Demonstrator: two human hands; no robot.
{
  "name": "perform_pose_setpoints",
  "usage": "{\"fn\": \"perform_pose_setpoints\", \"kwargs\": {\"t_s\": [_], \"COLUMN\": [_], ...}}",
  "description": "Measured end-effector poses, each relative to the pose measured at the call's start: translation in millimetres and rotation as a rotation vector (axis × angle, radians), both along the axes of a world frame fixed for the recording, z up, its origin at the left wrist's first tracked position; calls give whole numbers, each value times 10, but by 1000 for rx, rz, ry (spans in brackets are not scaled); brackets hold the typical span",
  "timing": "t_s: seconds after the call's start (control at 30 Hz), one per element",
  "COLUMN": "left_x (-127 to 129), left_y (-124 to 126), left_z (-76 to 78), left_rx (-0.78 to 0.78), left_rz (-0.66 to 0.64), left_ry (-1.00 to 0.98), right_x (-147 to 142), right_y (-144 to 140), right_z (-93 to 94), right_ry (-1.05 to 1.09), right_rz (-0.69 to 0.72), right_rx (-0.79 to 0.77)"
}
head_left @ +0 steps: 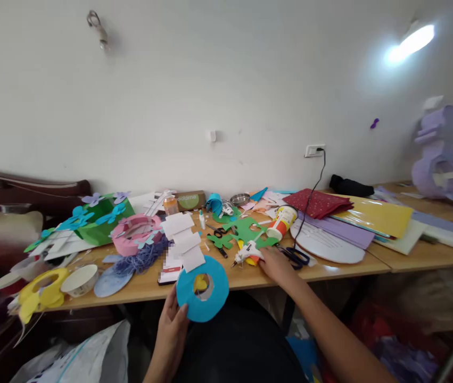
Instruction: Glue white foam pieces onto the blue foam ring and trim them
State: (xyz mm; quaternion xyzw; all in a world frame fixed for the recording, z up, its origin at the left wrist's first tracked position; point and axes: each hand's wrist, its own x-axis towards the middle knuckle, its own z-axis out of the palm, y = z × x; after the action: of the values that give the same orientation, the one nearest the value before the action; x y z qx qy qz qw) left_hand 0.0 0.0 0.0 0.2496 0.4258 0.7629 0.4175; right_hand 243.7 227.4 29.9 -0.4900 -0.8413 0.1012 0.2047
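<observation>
So the left hand (172, 327) is pinching a blue foam disc (203, 289) by its lower-left edge, holding it up just off the front edge of the tabletop (330, 268), right over the lap. The disc has a hole in the middle with something yellow showing through it.

The right hand (276, 264) is stretching out across the tabletop, and its fingertips are landing on the white glue gun (249, 252). That's the bit that matters: the gun is lying straight ahead of the right hand and slightly to its left, long axis running roughly left-right, nozzle pointing left toward the white paper strips (182, 239). The fingers are looking loosely curled over the handle end, but I honestly can't tell if they're gripping it or just touching.

The black scissors (296, 256) are sitting just right of that hand, and a tipped-over glue bottle (282, 222) is lying just behind the gun. The right hand is way nearer the gun than the left.
</observation>
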Motion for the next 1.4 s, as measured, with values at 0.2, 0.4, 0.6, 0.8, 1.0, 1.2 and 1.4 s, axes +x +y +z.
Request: {"fn": "perform_pose_setpoints", "kwargs": {"t_s": [0.2, 0.4, 0.6, 0.8, 1.0, 1.2, 1.4], "left_x": [70, 265, 407, 431, 432, 458, 454], "left_y": [114, 500, 592, 520, 435, 369, 356], "left_z": [20, 188, 161, 91, 86, 89, 96], "left_rx": [-34, -44, 19, 25, 20, 17, 17], "left_rz": [9, -22, -250, -221, -225, -315, -319], "left_ry": [-137, -210, -73, -28, -49, -50, -3], "right_x": [99, 316, 454, 489, 407, 362, 320], "right_y": [69, 344, 330, 104, -59, -146, -251], "right_z": [228, 898, 1314, 1295, 1202, 1207, 1305], "right_ry": [279, 682, 918, 1001, 885, 755, 782], "right_rz": [-8, -6, 80, 312, 146, 253, 262], "right_rx": [-114, -296, -313, -407, -243, -214, -187]}}
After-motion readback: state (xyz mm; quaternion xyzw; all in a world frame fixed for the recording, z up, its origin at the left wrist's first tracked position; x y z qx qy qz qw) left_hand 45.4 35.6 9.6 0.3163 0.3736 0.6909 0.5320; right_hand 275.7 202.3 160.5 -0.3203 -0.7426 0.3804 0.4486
